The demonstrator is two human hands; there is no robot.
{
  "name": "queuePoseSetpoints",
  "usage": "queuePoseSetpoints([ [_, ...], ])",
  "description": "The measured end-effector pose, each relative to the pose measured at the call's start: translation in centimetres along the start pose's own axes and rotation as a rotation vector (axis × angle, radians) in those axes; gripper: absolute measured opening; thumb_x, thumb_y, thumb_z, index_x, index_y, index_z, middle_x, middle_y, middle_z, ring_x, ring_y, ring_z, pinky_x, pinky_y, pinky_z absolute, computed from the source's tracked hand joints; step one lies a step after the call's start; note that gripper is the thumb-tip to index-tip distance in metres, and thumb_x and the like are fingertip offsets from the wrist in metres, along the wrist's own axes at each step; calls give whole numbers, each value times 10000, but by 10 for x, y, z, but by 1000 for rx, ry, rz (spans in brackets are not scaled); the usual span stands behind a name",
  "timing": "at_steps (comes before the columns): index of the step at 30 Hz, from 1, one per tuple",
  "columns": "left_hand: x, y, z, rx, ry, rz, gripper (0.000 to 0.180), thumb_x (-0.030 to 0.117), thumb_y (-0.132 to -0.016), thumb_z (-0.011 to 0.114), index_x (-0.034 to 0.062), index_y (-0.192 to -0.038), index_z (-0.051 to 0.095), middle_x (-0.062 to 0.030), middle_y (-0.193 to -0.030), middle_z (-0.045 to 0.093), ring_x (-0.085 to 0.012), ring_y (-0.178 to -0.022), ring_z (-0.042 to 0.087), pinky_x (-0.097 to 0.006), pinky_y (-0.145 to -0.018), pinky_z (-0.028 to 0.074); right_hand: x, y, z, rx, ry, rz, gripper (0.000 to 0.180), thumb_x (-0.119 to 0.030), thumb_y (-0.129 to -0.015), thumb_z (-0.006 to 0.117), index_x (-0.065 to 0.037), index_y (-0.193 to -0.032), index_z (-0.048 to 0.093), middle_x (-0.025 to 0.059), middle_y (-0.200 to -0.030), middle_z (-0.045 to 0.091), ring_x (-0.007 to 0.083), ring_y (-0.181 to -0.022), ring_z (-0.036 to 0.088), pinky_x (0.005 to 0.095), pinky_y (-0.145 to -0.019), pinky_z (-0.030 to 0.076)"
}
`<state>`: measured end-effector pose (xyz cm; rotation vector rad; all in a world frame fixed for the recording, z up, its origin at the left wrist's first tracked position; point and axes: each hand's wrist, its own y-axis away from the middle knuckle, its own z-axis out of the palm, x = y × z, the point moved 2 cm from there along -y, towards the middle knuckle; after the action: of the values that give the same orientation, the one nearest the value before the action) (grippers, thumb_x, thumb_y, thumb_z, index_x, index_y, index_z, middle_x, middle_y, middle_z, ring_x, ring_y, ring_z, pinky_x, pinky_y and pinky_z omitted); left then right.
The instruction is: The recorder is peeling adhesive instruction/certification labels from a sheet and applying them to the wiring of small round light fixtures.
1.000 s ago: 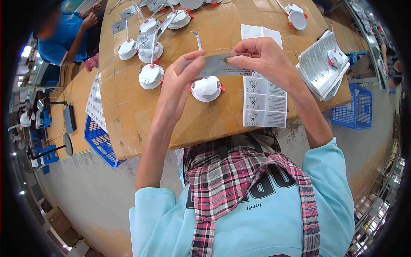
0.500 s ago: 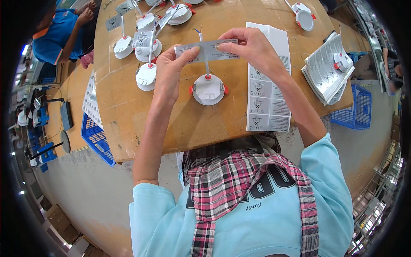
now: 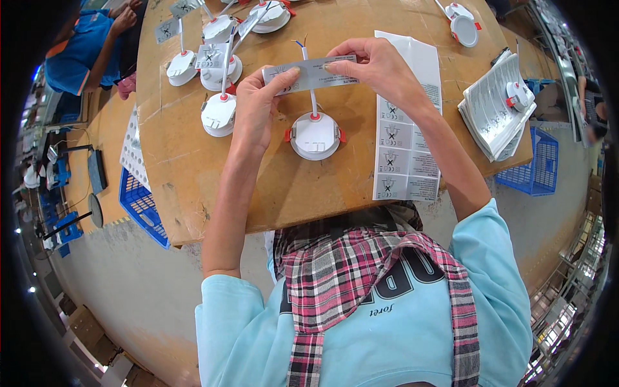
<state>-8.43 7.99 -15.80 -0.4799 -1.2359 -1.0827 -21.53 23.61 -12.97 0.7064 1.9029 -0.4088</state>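
A silver printed label is stretched between my two hands, lying across the white cable of a round white downlight. My left hand pinches the label's left end, thumb on top. The other end is pinched by my right hand, also with its thumb over the face. Beneath the label the downlight rests on the table with its back up and red-tipped spring clips at both sides. Bare wire ends of its cable stick up beyond the label. Part of a label sheet lies under my right forearm.
Several downlights with cables, some carrying silver labels, stand at the table's far left; one downlight is near my left wrist. At right lies a stack of label sheets with a downlight on it. Blue baskets flank the table. Another person sits far left.
The label stays between both hands across the cable, now tilted slightly, with its right end a little higher. The view has shifted slightly; the downlight has stayed in place.
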Motion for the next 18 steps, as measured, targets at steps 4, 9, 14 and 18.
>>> queuePoseSetpoints([
  [4, -2, -1, -3, -23, -26, -16, 172, 129, -853, 669, 1, -962, 630, -76, -936, 662, -122, -864, 613, -279, -833, 474, 2, -1, 1, 2, -1, 3, 271, -221, -810, 676, 8, -954, 691, 85, -743, 650, 138, -683, 600, 257, -636, 464],
  [9, -3, -1, -1, -48, 2, -10, 179, 133, -855, 668, 0, -966, 625, -79, -949, 659, -126, -868, 617, -295, -839, 494, 2, -1, 0, 2, -3, 15, 268, -221, -807, 684, 7, -949, 691, 78, -752, 653, 132, -692, 605, 251, -633, 466],
  [14, -5, -2, -2, -55, 14, -32, 193, 129, -862, 660, -6, -990, 611, -97, -964, 663, -134, -877, 630, -294, -834, 510, 5, 0, 1, 5, -14, 2, 280, -223, -808, 685, 5, -971, 677, 82, -768, 662, 133, -703, 611, 254, -644, 470],
  [18, -4, 0, -1, -70, 11, -27, 200, 129, -867, 654, -11, -1003, 607, -99, -968, 665, -137, -881, 635, -297, -838, 509, 6, 2, -1, -13, -44, 15, 299, -232, -822, 679, -1, -1010, 658, 83, -801, 667, 144, -738, 617, 262, -696, 476],
])
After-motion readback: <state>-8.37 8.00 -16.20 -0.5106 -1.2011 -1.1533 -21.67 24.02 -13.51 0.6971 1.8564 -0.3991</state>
